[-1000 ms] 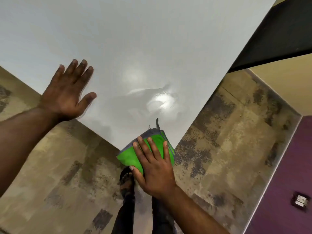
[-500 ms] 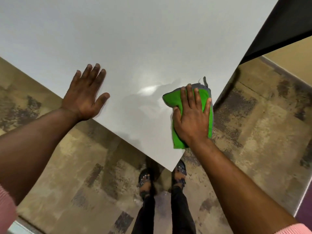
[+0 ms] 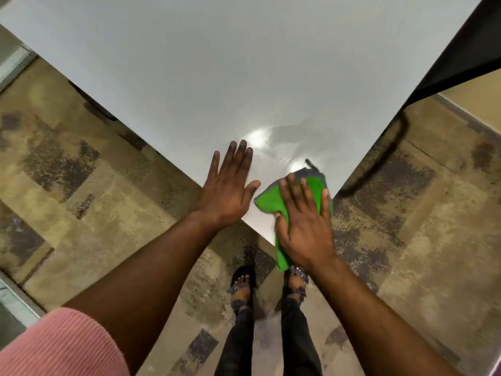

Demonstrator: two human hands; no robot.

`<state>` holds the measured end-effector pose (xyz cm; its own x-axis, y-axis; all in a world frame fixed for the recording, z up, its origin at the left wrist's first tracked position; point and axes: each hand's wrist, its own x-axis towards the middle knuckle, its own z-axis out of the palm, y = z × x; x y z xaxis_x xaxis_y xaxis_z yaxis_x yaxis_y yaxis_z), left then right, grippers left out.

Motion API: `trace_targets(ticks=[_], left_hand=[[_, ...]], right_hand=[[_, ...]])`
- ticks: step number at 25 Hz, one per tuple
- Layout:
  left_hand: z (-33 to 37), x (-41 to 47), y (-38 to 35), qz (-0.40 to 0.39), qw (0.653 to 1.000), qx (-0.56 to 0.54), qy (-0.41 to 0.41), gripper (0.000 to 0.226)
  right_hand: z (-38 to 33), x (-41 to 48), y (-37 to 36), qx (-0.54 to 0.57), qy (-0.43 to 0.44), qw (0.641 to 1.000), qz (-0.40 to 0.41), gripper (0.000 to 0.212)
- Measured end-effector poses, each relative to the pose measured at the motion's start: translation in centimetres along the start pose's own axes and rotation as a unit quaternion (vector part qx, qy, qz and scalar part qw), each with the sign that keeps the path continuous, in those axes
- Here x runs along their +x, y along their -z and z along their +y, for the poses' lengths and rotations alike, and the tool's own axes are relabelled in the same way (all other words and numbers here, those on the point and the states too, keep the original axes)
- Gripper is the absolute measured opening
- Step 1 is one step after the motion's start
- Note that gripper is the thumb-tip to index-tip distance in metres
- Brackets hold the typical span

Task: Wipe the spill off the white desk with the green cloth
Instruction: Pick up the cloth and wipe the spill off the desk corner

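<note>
The white desk (image 3: 217, 77) fills the upper half, its near corner pointing at me. The green cloth (image 3: 268, 202), grey-edged, lies on that corner and droops over the edge. My right hand (image 3: 303, 226) presses flat on top of the cloth, fingers spread. My left hand (image 3: 227, 191) rests palm down on the desk just left of the cloth, fingers apart and holding nothing. A wet, shiny smear (image 3: 282, 142) glistens on the desk just beyond both hands.
Mottled brown carpet (image 3: 95, 185) surrounds the desk corner. My legs and sandalled feet (image 3: 241, 283) stand just below the corner. A dark panel (image 3: 466, 50) rises at the upper right, with a beige wall beside it.
My right hand has slid the cloth back toward the desk's near corner. My left hand now sits close beside the cloth, and the view has shifted.
</note>
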<state>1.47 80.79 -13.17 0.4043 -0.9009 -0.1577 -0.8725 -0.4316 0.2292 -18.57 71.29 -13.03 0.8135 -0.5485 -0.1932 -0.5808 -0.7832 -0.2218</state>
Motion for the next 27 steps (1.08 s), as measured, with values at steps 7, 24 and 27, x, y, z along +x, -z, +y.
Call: trace_targets(ticks=[7, 24, 27], left_hand=[[-0.1, 0.1, -0.8, 0.015, 0.999, 0.03, 0.002, 0.07], [2.8, -6.0, 2.4, 0.109, 0.968, -0.158, 0.164, 0.062], [7.8, -11.8, 0.8, 0.194, 0.907, -0.26, 0.269, 0.056]], right_hand=[[5.8, 8.2, 2.5, 0.044, -0.086, 0.993, 0.061, 0.069], [-2.7, -5.1, -1.0, 0.02, 0.154, 0.984, -0.082, 0.066], [-3.4, -1.9, -0.1, 0.023, 0.167, 0.982, -0.088, 0.066]])
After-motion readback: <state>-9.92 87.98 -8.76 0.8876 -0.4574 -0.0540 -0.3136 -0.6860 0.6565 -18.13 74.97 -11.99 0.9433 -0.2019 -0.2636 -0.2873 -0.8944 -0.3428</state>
